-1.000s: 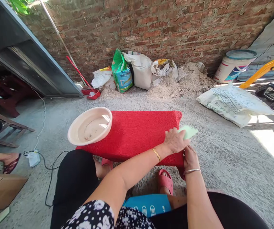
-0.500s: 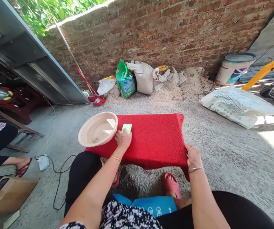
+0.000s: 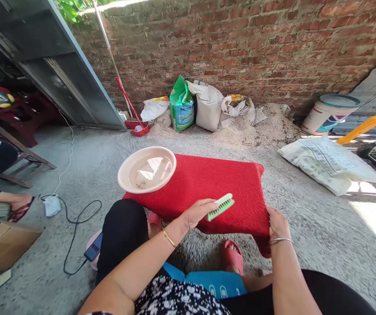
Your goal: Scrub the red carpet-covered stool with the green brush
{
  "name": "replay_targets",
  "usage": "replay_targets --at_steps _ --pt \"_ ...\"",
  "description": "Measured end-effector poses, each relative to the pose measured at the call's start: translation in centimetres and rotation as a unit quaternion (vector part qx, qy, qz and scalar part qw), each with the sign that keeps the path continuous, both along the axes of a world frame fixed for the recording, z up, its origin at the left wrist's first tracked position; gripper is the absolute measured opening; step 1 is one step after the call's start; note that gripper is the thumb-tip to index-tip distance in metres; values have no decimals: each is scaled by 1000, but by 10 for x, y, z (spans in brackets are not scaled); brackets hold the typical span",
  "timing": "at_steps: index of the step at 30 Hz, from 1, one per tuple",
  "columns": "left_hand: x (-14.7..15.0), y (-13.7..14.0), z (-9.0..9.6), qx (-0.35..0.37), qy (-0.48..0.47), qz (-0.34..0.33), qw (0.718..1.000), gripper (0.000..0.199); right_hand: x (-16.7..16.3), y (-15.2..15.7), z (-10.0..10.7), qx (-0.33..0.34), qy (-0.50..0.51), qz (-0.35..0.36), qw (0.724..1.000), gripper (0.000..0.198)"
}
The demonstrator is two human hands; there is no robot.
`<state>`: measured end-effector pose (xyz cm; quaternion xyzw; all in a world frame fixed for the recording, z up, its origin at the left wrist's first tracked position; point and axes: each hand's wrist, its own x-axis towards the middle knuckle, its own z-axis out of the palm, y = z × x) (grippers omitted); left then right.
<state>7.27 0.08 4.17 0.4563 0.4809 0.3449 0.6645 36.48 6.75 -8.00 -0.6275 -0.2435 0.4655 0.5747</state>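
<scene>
Over a low bench or table lies a red cloth (image 3: 217, 175), hanging down at its front and right edges. My left hand (image 3: 201, 212) grips a light green scrubbing brush (image 3: 221, 206) above the cloth's front middle. The brush is tilted on its side, so its dark and green bristles show. At the right front edge my right hand (image 3: 278, 224) pinches the cloth's border, fingers partly hidden behind the wrist. A pale pink basin (image 3: 122, 175) with water in it stands on the cloth's left end.
Filled bags (image 3: 209, 107) and spilled grain line the brick wall (image 3: 240, 48). To the right are a white sack (image 3: 325, 162), a lidded bucket (image 3: 330, 113) and a yellow toy digger (image 3: 368, 127). At left another person's foot (image 3: 20, 205) is beside a cardboard box (image 3: 7, 245).
My left hand has carried the brush from beside the basin rightward and nearer to me, turning it so the bristles show. My right hand stays at the cloth's right edge. The view has shifted slightly.
</scene>
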Motion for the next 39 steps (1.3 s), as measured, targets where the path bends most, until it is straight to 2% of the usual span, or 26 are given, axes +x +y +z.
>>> replay_targets --at_steps 3,6,7,9,11,12,13,15,18,20,23,27,33,36,39 --pt "-29 -5 -5 -94 -91 48 990 49 0 0 11 -57 -75 -33 995 20" --pt "-47 -11 -10 -120 -112 45 985 49 -5 -3 26 -71 -220 -75 970 15" --pt "-51 -13 -10 -108 -103 32 988 49 -9 -6 34 -61 -280 -89 954 14" --pt "-56 -20 -10 -56 -47 -25 997 47 -21 -15 52 4 -386 -97 918 14" --pt "-60 -27 -7 21 65 -126 990 43 -40 -29 75 94 -452 -59 885 17" --pt "-63 -31 -6 61 129 -181 973 41 -52 -38 87 130 -463 -14 877 20" --pt "-66 -34 -4 100 185 -230 950 40 -66 -48 98 153 -457 45 875 22" --pt "-72 -40 -1 161 251 -301 905 40 -95 -72 114 154 -400 179 886 26" --pt "-83 -46 1 209 259 -353 875 39 -137 -113 117 87 -251 343 901 33" --pt "-90 -48 2 222 262 -364 866 38 -159 -137 109 45 -169 434 884 40" --pt "-97 -51 1 217 288 -370 856 36 -179 -156 95 28 -137 541 829 47" --pt "-102 -55 -2 192 308 -372 854 36 -186 -156 94 18 -143 589 795 55" --pt "-99 -56 -8 208 301 -390 845 36 -187 -150 99 13 -132 653 745 73" --pt "-102 -54 -7 213 290 -394 846 35 -190 -151 92 0 -110 647 755 75" --pt "-121 -53 3 234 307 -361 849 36 -189 -153 80 -52 -150 618 770 71"
